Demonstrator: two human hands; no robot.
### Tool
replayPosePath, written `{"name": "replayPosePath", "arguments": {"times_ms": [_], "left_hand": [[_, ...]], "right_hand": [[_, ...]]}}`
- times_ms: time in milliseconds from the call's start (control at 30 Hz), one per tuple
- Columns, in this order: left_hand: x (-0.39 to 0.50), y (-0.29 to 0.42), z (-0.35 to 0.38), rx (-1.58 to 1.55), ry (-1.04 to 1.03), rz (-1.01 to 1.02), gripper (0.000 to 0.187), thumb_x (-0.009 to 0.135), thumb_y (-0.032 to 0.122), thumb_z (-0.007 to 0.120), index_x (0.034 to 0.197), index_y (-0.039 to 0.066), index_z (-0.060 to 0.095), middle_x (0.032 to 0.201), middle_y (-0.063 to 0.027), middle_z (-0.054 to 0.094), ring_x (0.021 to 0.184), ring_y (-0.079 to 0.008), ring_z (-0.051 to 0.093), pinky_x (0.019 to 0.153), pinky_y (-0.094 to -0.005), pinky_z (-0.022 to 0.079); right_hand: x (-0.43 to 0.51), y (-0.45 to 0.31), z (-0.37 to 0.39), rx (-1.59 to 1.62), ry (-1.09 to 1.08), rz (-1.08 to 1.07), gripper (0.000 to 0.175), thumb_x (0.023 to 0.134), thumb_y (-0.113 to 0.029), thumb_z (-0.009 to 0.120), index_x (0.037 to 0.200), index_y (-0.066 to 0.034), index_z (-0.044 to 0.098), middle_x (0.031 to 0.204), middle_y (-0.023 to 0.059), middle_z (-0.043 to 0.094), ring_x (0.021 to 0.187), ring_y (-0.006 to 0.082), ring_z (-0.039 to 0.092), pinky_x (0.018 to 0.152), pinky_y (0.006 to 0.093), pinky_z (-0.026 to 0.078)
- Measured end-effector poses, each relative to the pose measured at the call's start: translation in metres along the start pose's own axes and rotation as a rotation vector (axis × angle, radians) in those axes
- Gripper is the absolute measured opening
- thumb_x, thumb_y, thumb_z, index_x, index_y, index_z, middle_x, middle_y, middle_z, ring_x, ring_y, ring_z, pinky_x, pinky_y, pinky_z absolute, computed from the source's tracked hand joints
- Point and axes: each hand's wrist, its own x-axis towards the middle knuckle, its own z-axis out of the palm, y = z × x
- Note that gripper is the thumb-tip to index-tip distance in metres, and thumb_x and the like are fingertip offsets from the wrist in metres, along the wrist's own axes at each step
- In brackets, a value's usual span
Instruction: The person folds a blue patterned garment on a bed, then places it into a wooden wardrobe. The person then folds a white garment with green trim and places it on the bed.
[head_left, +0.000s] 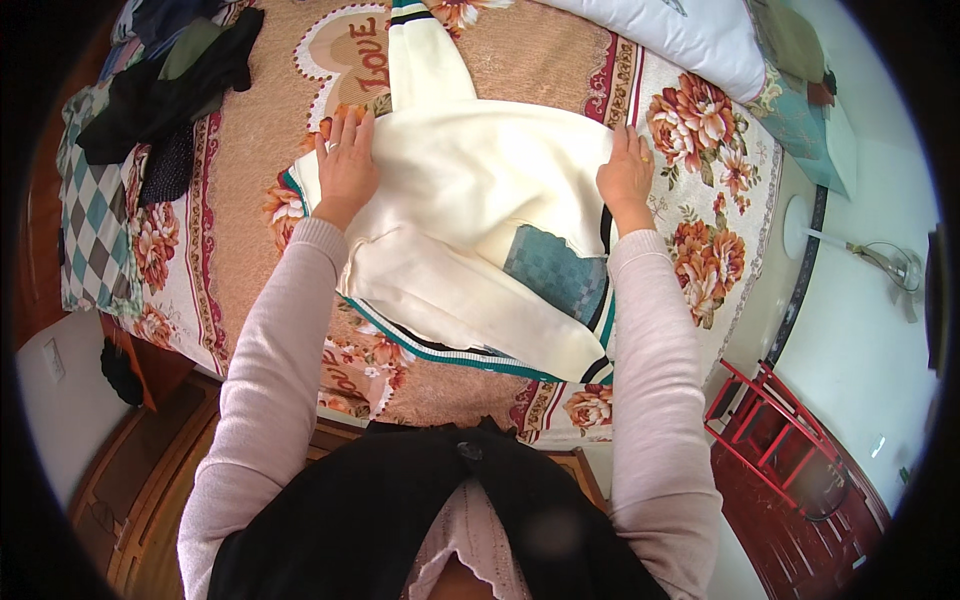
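Note:
A cream-coloured long-sleeved top (480, 165) with green, white and black striped trim lies spread and wrinkled before me. One sleeve (431, 64) points away from me; the other (465, 292) is laid slantwise across the body, its striped cuff at the near right. Between this sleeve and the body a blue-grey checked patch (559, 270) shows. My left hand (346, 161) rests flat on the top's left edge, fingers apart. At the right edge, my right hand (628, 169) lies with its fingers extended over the fabric. A ring is on each hand.
Under the top is a bed with a floral bedspread (255, 150). Piled clothes (165, 97) and a diamond-patterned cloth (94, 225) lie at left. A white quilt (675, 37) is at the far right. Beyond the bed's right side stand a white fan (892, 266) and a red metal-framed rack or stool (776, 439).

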Motion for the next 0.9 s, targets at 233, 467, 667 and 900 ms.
{"name": "replayPosePath", "arguments": {"times_ms": [233,467,667,900], "left_hand": [[0.016,-0.002,-0.013,0.106,-0.276,-0.078,0.059,0.086,0.008,0.050,0.143,0.018,0.040,0.132,-0.0097,0.056,0.125,-0.0287,0.052,0.109,-0.0575,0.025],[0.008,-0.031,-0.025,-0.068,-0.317,0.025,0.047,0.083,0.010,0.056,0.128,0.022,0.056,0.119,-0.0095,0.061,0.109,-0.0308,0.061,0.090,-0.0453,0.046],[-0.010,-0.040,-0.040,-0.126,-0.248,0.070,0.015,0.077,0.004,0.057,0.090,0.011,0.058,0.097,-0.0104,0.063,0.098,-0.0287,0.062,0.085,-0.0450,0.047],[-0.046,-0.056,-0.051,-0.337,-0.275,0.101,0.029,0.075,0.000,0.057,0.101,0.013,0.054,0.095,-0.0104,0.066,0.094,-0.0296,0.064,0.088,-0.0420,0.045]], "right_hand": [[0.020,0.007,-0.009,-0.080,-0.276,0.031,0.063,0.081,-0.011,0.057,0.143,-0.0163,0.042,0.133,0.0135,0.057,0.129,0.0346,0.046,0.112,0.0490,0.027],[-0.010,0.024,-0.033,0.074,-0.149,-0.123,0.027,0.077,-0.018,0.068,0.102,-0.0097,0.063,0.098,0.0113,0.064,0.100,0.0328,0.059,0.089,0.0508,0.042],[-0.053,0.039,-0.087,0.281,0.018,-0.212,0.025,0.072,-0.007,0.073,0.093,-0.0079,0.059,0.089,0.0134,0.060,0.092,0.0360,0.058,0.078,0.0462,0.046],[-0.105,0.041,-0.135,0.314,0.116,-0.233,0.029,0.068,0.002,0.072,0.090,-0.0049,0.054,0.089,0.0141,0.058,0.086,0.0387,0.056,0.074,0.0465,0.044]]}}
